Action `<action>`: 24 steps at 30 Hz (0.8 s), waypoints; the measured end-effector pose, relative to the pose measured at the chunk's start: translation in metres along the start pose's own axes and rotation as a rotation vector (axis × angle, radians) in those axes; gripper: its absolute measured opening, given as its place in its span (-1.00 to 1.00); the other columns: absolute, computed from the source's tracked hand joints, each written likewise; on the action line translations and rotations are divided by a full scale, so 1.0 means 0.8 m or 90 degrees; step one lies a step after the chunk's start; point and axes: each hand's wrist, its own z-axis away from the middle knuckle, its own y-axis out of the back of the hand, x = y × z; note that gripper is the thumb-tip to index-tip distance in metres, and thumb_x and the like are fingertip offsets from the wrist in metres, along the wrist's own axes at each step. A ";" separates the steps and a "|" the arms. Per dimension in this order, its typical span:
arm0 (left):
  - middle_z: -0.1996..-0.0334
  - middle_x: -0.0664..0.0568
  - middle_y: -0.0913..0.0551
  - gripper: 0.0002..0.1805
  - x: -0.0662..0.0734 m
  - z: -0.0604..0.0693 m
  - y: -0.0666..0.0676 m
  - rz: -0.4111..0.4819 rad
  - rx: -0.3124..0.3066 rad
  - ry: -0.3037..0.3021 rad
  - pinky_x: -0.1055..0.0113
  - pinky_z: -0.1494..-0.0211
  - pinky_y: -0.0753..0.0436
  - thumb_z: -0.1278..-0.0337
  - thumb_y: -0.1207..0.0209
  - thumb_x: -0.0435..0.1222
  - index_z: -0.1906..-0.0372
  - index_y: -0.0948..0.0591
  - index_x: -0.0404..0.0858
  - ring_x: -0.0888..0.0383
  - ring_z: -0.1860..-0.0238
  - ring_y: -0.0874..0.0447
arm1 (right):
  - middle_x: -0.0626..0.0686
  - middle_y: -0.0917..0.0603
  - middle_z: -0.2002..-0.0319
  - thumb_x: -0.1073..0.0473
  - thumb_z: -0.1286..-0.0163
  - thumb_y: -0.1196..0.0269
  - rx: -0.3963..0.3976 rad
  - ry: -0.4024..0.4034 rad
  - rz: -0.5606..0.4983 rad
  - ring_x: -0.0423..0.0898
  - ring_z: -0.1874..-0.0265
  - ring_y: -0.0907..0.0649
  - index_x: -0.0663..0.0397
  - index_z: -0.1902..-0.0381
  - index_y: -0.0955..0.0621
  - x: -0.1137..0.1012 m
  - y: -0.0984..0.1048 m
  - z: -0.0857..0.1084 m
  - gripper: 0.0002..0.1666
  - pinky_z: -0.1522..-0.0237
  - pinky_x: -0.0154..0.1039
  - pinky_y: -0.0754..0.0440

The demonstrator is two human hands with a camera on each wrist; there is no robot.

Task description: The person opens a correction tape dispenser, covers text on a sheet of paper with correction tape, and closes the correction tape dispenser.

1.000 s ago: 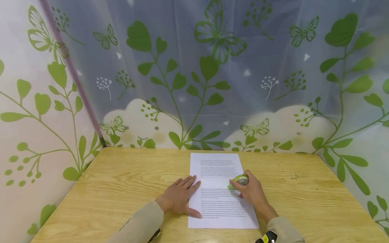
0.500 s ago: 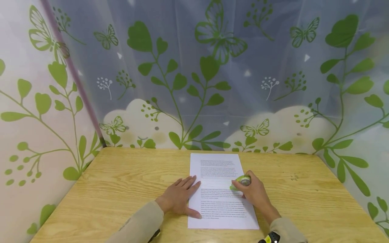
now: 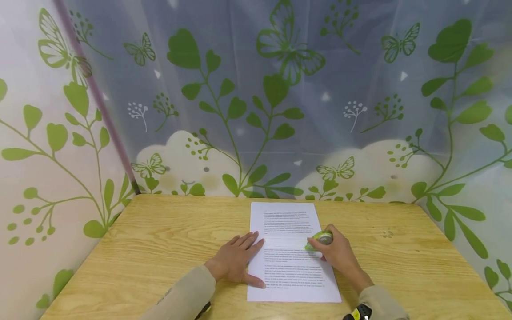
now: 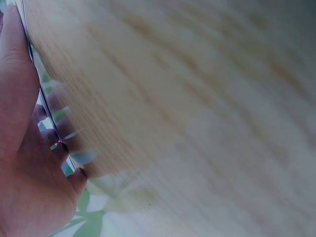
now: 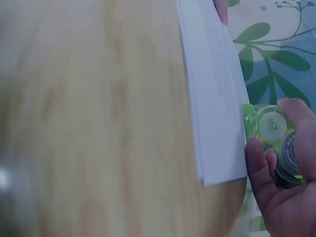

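A white sheet of printed paper [image 3: 294, 294] lies on the table; the right wrist view shows a thick edge, like a stack. My left hand [image 3: 237, 258] rests on its left edge with fingers spread and the thumb near the lower lines. In my right hand [image 3: 341, 254] I grip a green, see-through correction tape dispenser [image 3: 324, 238] between thumb and fingers. Its tip is down at the paper, right of a pale, text-free band between two paragraphs. The dispenser's round reels [image 5: 273, 127] show in the right wrist view. Whether the tip touches the paper is hard to tell.
A wood-grain table [image 3: 172, 235] spreads around the paper. Behind and beside it hangs a curtain [image 3: 344, 115] printed with leaves and butterflies. A dark mark [image 3: 387, 233] shows on the table at the right.
My right hand has shifted slightly to the right with the correction tape dispenser, along the pale band. The left hand and the paper have stayed put.
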 end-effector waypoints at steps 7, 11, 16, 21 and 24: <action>-0.49 -0.08 0.01 0.22 0.000 -0.001 -0.001 0.001 -0.003 -0.002 0.07 -0.43 -0.05 0.20 0.07 0.56 -0.51 -0.07 -0.13 0.00 -0.47 0.07 | 0.07 -0.58 0.39 -0.03 -0.18 -0.41 -0.005 0.011 -0.002 -0.12 0.68 -0.56 0.14 0.29 -0.35 0.006 0.006 -0.002 -0.49 0.61 -0.29 -0.57; -0.49 -0.09 0.01 0.22 0.000 -0.001 0.000 -0.001 -0.003 0.000 0.07 -0.43 -0.05 0.21 0.07 0.56 -0.51 -0.08 -0.13 0.00 -0.47 0.07 | 0.08 -0.57 0.39 -0.02 -0.18 -0.41 -0.008 0.017 -0.002 -0.11 0.68 -0.56 0.14 0.30 -0.34 0.008 0.010 -0.003 -0.49 0.61 -0.29 -0.57; -0.49 -0.09 0.01 0.22 -0.001 0.000 0.000 -0.002 -0.005 0.000 0.06 -0.43 -0.05 0.20 0.08 0.56 -0.51 -0.07 -0.13 -0.01 -0.47 0.07 | 0.09 -0.56 0.38 -0.02 -0.19 -0.40 -0.013 0.019 0.005 -0.11 0.67 -0.56 0.15 0.29 -0.34 0.007 0.013 -0.002 -0.49 0.60 -0.29 -0.57; -0.49 -0.10 0.00 0.21 -0.001 0.001 0.000 0.001 -0.002 -0.005 0.06 -0.43 -0.06 0.19 0.06 0.55 -0.51 -0.08 -0.14 -0.01 -0.47 0.06 | 0.10 -0.55 0.37 -0.04 -0.19 -0.39 -0.022 0.017 -0.002 -0.10 0.63 -0.56 0.16 0.29 -0.34 0.007 0.016 -0.001 -0.48 0.59 -0.27 -0.59; -0.49 -0.11 -0.01 0.21 -0.001 0.001 0.000 0.005 0.004 -0.012 0.04 -0.42 -0.08 0.17 0.05 0.54 -0.50 -0.09 -0.15 -0.02 -0.46 0.05 | 0.10 -0.55 0.38 -0.04 -0.19 -0.39 -0.023 0.018 -0.004 -0.10 0.63 -0.57 0.16 0.29 -0.34 0.008 0.018 -0.001 -0.48 0.58 -0.28 -0.60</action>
